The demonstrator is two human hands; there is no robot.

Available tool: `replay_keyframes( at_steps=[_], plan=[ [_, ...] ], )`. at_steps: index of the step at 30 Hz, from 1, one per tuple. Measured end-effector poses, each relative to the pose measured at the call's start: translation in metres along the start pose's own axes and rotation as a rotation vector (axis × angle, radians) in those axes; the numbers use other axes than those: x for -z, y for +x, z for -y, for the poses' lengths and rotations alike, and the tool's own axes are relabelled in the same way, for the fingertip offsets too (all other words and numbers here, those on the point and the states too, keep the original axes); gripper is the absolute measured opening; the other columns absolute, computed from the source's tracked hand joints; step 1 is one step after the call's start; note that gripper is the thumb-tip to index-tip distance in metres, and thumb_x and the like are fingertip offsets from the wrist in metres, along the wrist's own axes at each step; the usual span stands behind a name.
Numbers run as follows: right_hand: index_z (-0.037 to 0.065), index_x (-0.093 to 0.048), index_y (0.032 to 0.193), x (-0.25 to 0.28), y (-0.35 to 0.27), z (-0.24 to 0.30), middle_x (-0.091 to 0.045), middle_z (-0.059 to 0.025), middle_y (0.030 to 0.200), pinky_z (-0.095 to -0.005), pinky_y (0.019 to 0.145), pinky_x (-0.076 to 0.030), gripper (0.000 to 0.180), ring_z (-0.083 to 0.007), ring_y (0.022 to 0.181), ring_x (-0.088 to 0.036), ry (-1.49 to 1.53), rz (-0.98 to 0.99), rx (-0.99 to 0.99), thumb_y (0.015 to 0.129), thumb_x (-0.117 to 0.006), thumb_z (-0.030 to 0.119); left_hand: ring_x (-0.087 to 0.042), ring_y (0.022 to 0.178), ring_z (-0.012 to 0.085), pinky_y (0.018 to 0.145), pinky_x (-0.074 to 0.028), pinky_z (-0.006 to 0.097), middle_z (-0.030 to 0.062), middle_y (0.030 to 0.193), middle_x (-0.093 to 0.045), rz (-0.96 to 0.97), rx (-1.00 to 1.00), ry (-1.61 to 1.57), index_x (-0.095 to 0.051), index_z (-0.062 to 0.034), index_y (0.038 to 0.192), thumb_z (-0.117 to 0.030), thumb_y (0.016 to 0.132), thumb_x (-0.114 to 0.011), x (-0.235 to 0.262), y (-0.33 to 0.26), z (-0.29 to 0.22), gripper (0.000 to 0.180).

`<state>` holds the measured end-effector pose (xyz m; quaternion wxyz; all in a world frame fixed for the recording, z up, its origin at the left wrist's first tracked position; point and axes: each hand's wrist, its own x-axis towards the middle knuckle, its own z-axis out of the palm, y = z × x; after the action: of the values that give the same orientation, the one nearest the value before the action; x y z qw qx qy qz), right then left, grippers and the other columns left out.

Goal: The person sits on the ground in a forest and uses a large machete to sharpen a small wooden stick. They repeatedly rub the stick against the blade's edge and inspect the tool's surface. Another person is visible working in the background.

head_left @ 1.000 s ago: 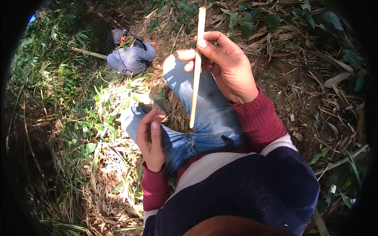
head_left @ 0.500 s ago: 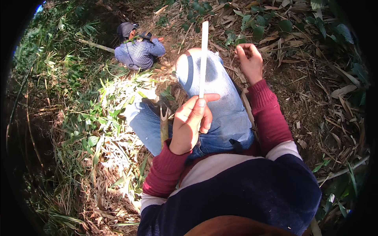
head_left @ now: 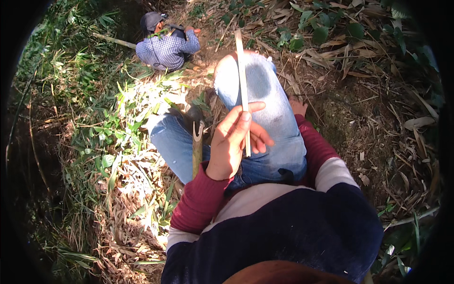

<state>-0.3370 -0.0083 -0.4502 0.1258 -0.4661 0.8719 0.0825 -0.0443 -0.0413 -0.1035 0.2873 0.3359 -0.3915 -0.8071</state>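
My left hand (head_left: pixel 230 142) pinches a thin, flat, pale bamboo strip (head_left: pixel 241 71) between thumb and fingers, above my bent leg in torn blue jeans (head_left: pixel 269 109). Most of the strip rises past the knee, and its lower end sticks out below my fingers. Down beside the outer side of that leg is my right hand (head_left: pixel 298 105), close to the ground. The leg and shade hide most of its fingers, so what they do does not show. A bamboo stick with a forked, notched top (head_left: pixel 197 142) stands between my legs, just left of my left wrist.
Farther off at the upper left crouches a person in a checked shirt and dark cap (head_left: pixel 165 49), next to a long bamboo pole (head_left: pixel 113 40). Green undergrowth (head_left: pixel 99 142) grows at left. Dry leaves (head_left: pixel 340 57) and bare soil (head_left: pixel 340 113) cover the slope at right.
My right hand has dropped from beyond the knee to the ground beside my leg. The strip has slid down through my left hand and turned, its lower end now below the fingers.
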Motion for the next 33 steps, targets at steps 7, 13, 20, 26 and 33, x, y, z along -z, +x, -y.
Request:
replay_keyframes(
  at_steps=[7,13,20,26,33],
  plan=[
    [0.006,-0.068,0.118,-0.019,0.016,0.002,-0.071,-0.0205,0.12,-0.0646,0.107,-0.038,0.056,-0.0392,0.117,-0.066,0.163,0.148,-0.12,0.09,-0.064,0.055,-0.069,0.078,0.0238,0.07,-0.052,0.03,0.0286,0.104,-0.072,-0.08,-0.025,-0.052,-0.049,0.0046,0.133,-0.028,0.107,-0.036,-0.002,-0.004,-0.006,0.044],
    [0.008,-0.07,0.115,-0.114,0.055,-0.063,-0.067,-0.0193,0.126,-0.0591,0.104,-0.042,0.04,-0.0383,0.122,-0.06,0.097,0.085,-0.19,0.095,-0.054,0.039,-0.07,0.081,0.0246,0.072,-0.052,0.03,0.0307,0.11,-0.071,0.027,0.001,-0.102,-0.052,-0.0004,0.127,-0.027,0.108,-0.036,-0.007,0.008,-0.008,0.036],
    [0.014,-0.068,0.115,-0.04,0.015,-0.017,-0.061,-0.0106,0.121,-0.0537,0.098,-0.042,0.033,-0.0321,0.12,-0.052,-0.151,-0.265,0.224,0.099,-0.044,0.03,-0.07,0.084,0.0228,0.074,-0.054,0.031,0.0296,0.113,-0.07,0.014,-0.051,-0.077,-0.051,-0.0033,0.124,-0.029,0.111,-0.036,0.0,-0.006,-0.005,0.033],
    [0.014,-0.067,0.115,-0.062,0.025,-0.009,-0.065,-0.0136,0.12,-0.0607,0.097,-0.044,0.031,-0.0345,0.111,-0.062,0.004,-0.169,0.254,0.101,-0.043,0.028,-0.068,0.078,0.0193,0.072,-0.054,0.03,0.022,0.1,-0.072,0.02,-0.12,0.002,-0.053,-0.0029,0.118,-0.023,0.109,-0.048,0.002,-0.011,-0.003,0.022],
    [0.01,-0.061,0.13,-0.066,0.026,-0.002,-0.063,-0.0095,0.133,-0.0572,0.112,-0.03,0.041,-0.0268,0.126,-0.055,0.091,-0.199,0.213,0.098,-0.043,0.029,-0.065,0.066,0.0127,0.061,-0.052,0.025,0.0164,0.091,-0.074,-0.049,-0.232,0.111,-0.054,-0.0008,0.109,-0.015,0.104,-0.061,0.0,-0.014,0.005,0.016]
  ],
)
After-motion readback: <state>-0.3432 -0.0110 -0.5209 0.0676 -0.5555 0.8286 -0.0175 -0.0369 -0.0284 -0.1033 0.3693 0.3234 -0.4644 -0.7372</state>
